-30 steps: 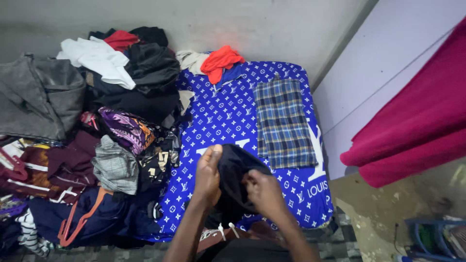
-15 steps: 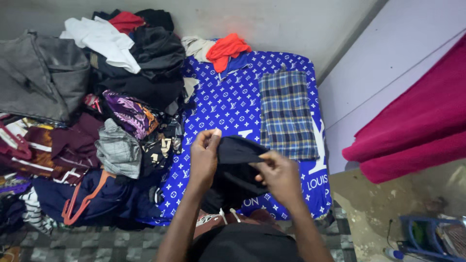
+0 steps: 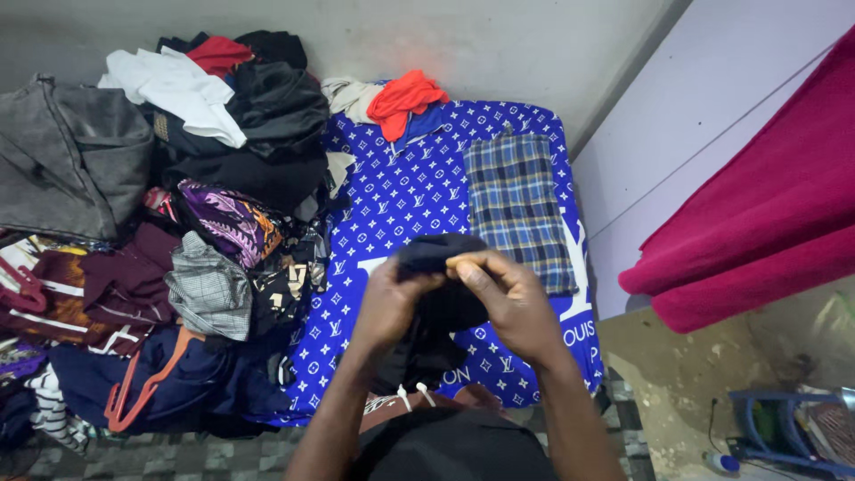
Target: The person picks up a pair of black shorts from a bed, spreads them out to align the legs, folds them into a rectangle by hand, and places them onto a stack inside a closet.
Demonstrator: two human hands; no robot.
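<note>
Hands drawn together since before, left hand [image 3: 389, 305] and right hand [image 3: 508, 298] grip clamped on dark garment [image 3: 436, 254]

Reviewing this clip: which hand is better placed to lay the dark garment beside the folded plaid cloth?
Probably the right hand: it grips the dark garment nearer the plaid cloth; the left hand is by the clothes pile.

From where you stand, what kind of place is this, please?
Probably a room in a home where laundry is sorted: a blue patterned bedsheet lies spread out, a clothes pile sits beside it, and a folded plaid cloth rests on the sheet.
</note>
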